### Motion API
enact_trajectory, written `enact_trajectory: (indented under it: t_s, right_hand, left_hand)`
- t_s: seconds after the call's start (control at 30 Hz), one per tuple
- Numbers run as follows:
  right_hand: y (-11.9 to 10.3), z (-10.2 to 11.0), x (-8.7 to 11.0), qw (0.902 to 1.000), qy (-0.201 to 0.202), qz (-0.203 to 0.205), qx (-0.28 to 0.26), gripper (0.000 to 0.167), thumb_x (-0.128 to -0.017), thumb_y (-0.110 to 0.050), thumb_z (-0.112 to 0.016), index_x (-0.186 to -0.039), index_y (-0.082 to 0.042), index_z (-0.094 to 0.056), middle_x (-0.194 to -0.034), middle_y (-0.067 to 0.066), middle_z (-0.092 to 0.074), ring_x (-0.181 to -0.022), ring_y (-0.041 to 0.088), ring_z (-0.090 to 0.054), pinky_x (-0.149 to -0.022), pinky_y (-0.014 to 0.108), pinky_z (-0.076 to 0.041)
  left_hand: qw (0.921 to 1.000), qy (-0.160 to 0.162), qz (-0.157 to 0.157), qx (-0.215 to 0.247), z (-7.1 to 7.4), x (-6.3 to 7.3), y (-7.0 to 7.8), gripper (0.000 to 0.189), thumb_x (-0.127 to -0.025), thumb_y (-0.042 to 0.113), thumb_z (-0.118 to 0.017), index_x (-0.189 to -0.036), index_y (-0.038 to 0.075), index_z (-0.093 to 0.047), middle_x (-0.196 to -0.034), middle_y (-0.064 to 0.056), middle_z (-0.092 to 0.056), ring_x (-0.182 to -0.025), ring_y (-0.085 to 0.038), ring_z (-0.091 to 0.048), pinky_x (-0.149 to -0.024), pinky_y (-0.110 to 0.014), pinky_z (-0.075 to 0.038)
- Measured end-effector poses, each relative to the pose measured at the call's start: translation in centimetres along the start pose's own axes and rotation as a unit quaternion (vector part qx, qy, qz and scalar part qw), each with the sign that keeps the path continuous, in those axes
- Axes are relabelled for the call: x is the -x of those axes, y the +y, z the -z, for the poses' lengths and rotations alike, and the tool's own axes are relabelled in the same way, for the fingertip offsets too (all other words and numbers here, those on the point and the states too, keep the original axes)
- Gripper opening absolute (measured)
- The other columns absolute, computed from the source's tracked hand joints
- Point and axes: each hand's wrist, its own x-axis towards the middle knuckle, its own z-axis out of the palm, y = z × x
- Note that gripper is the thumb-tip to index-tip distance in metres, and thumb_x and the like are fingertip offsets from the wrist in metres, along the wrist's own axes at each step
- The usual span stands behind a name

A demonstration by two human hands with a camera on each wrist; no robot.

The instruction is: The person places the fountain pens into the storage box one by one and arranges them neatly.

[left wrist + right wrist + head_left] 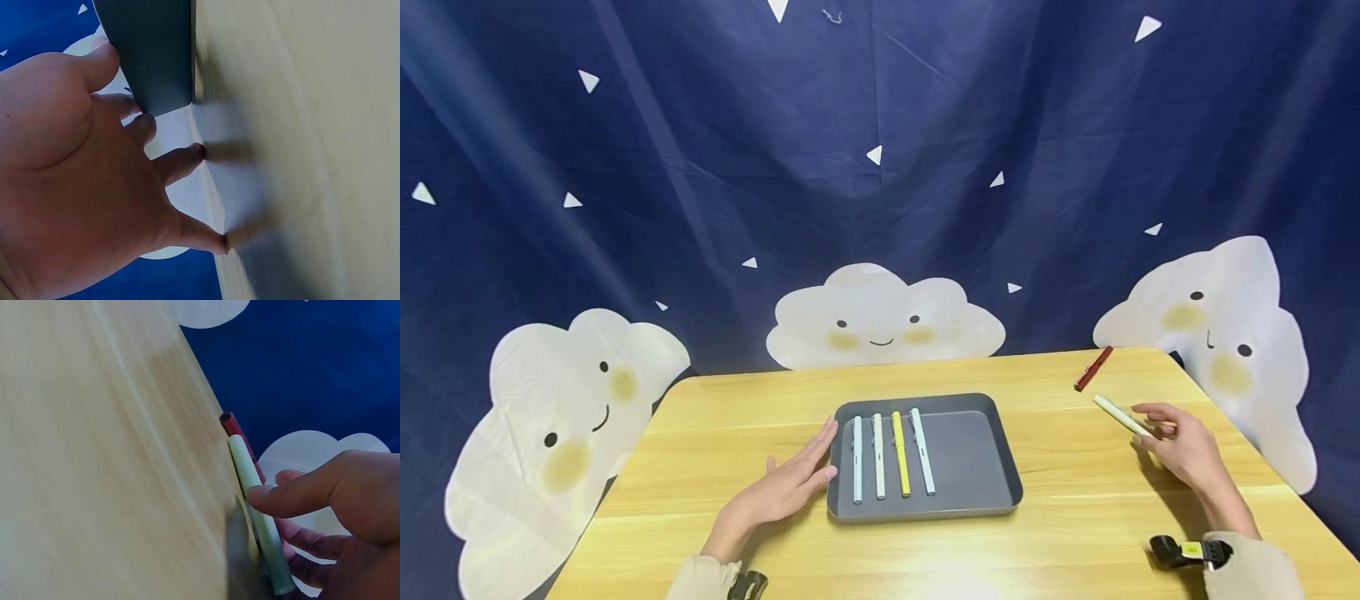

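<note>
A dark grey tray (955, 467) lies on the wooden table with a row of capped pens inside: a pale blue pen (857, 467), a whitish pen (880, 467), a yellow pen (902, 467) and another pale blue pen (926, 458). My left hand (786, 487) rests its extended fingers against the tray's left side; the left wrist view shows its thumb and fingertips at the tray wall (153, 62). Over on the right, my right hand (1183, 446) pinches a pale green pen (1120, 414) near its closer end, thumb on one side, fingers on the other.
A dark red pen (1093, 368) lies beyond the pale green one, near the table's far right corner. Behind the wooden table (737, 417) hangs a dark blue curtain (880, 208) printed with white clouds and triangles.
</note>
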Motion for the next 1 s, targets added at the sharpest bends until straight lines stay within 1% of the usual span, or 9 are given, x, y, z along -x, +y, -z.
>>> enact_trajectory:
  t_s: [0.1, 0.17, 0.23, 0.37, 0.53, 0.67, 0.7, 0.83, 1.0]
  right_hand:
    - [0.5, -0.1, 0.1, 0.9999, -0.011, -0.002, -0.001, 0.043, -0.083, 0.001, -0.080, -0.123, 0.006, -0.066, -0.111, 0.031, -0.069, -0.079, 0.015, -0.065, -0.060, 0.024, -0.045]
    - [0.7, -0.3, 0.1, 0.9999, -0.013, -0.004, 0.000, 0.040, -0.084, 0.001, -0.079, -0.122, 0.005, -0.067, -0.108, 0.029, -0.070, -0.076, 0.008, -0.058, -0.059, 0.026, -0.044]
    - [0.9, -0.5, 0.1, 0.9999, -0.007, -0.002, 0.008, 0.036, -0.085, 0.002, -0.078, -0.119, 0.004, -0.068, -0.104, 0.027, -0.071, -0.075, 0.009, -0.056, -0.061, 0.031, -0.043]
    - [1.0, -0.8, 0.0, 0.9997, 0.008, 0.009, 0.022, 0.028, -0.084, 0.005, -0.076, -0.111, 0.003, -0.070, -0.097, 0.024, -0.073, -0.079, 0.018, -0.060, -0.068, 0.037, -0.041]
    - [0.8, -0.9, -0.1, 0.9997, 0.009, 0.005, 0.022, 0.021, -0.085, 0.006, -0.071, -0.105, 0.000, -0.069, -0.094, 0.019, -0.073, -0.076, 0.014, -0.062, -0.064, 0.030, -0.042]
    - [0.3, -0.8, 0.0, 0.9998, 0.004, 0.002, 0.020, 0.014, -0.088, 0.006, -0.068, -0.099, -0.002, -0.071, -0.091, 0.017, -0.072, -0.076, 0.017, -0.061, -0.059, 0.027, -0.041]
    - [0.2, -0.8, 0.1, 0.9998, 0.003, 0.003, 0.022, 0.013, -0.089, 0.005, -0.067, -0.098, -0.003, -0.072, -0.090, 0.016, -0.072, -0.075, 0.017, -0.059, -0.058, 0.027, -0.040]
    - [-0.2, -0.7, 0.2, 0.9998, -0.009, -0.006, 0.014, 0.012, -0.095, 0.002, -0.064, -0.099, -0.001, -0.075, -0.090, 0.017, -0.071, -0.070, 0.019, -0.051, -0.055, 0.028, -0.037]
    - [-0.5, -0.6, 0.2, 0.9999, 0.003, -0.010, 0.001, 0.018, -0.099, -0.003, -0.062, -0.107, 0.003, -0.077, -0.099, 0.024, -0.072, -0.067, 0.015, -0.047, -0.054, 0.028, -0.035]
  left_hand:
    - [1.0000, -0.001, 0.002, -0.001, -0.1, 0.1, -0.1, 0.068, -0.111, 0.036, -0.043, -0.166, 0.019, -0.007, -0.171, -0.001, -0.003, -0.151, -0.042, -0.024, -0.097, -0.090, 0.002]
    - [1.0000, 0.000, 0.002, -0.001, -0.1, 0.1, -0.1, 0.068, -0.111, 0.036, -0.044, -0.167, 0.019, -0.007, -0.171, -0.001, -0.003, -0.151, -0.042, -0.023, -0.097, -0.090, 0.002]
    - [1.0000, 0.000, 0.002, -0.001, -0.1, 0.1, -0.1, 0.068, -0.111, 0.036, -0.044, -0.167, 0.019, -0.007, -0.171, -0.002, -0.003, -0.151, -0.043, -0.023, -0.097, -0.090, 0.002]
    - [1.0000, 0.000, 0.003, -0.001, -0.1, 0.1, -0.2, 0.068, -0.111, 0.036, -0.044, -0.167, 0.020, -0.007, -0.171, -0.003, -0.004, -0.151, -0.042, -0.023, -0.097, -0.090, 0.002]
    - [1.0000, 0.002, 0.003, -0.002, -0.1, 0.1, -0.2, 0.068, -0.111, 0.037, -0.043, -0.167, 0.019, -0.007, -0.171, -0.001, -0.002, -0.150, -0.043, -0.024, -0.096, -0.091, 0.001]
    - [1.0000, 0.001, 0.004, -0.002, -0.1, 0.1, -0.3, 0.068, -0.111, 0.037, -0.043, -0.166, 0.020, -0.006, -0.170, 0.002, -0.001, -0.151, -0.041, -0.024, -0.096, -0.091, 0.001]
    - [1.0000, 0.001, 0.004, -0.002, -0.1, 0.1, -0.3, 0.068, -0.111, 0.037, -0.043, -0.166, 0.020, -0.006, -0.170, 0.001, -0.001, -0.151, -0.041, -0.024, -0.096, -0.091, 0.001]
    - [1.0000, -0.001, 0.003, -0.001, -0.2, 0.0, -0.3, 0.069, -0.111, 0.037, -0.043, -0.167, 0.020, -0.007, -0.171, -0.002, -0.003, -0.151, -0.041, -0.023, -0.097, -0.091, 0.001]
    - [1.0000, -0.001, 0.000, 0.000, -0.2, 0.0, -0.3, 0.068, -0.111, 0.037, -0.043, -0.167, 0.019, -0.007, -0.172, -0.004, -0.005, -0.152, -0.041, -0.021, -0.097, -0.090, 0.002]
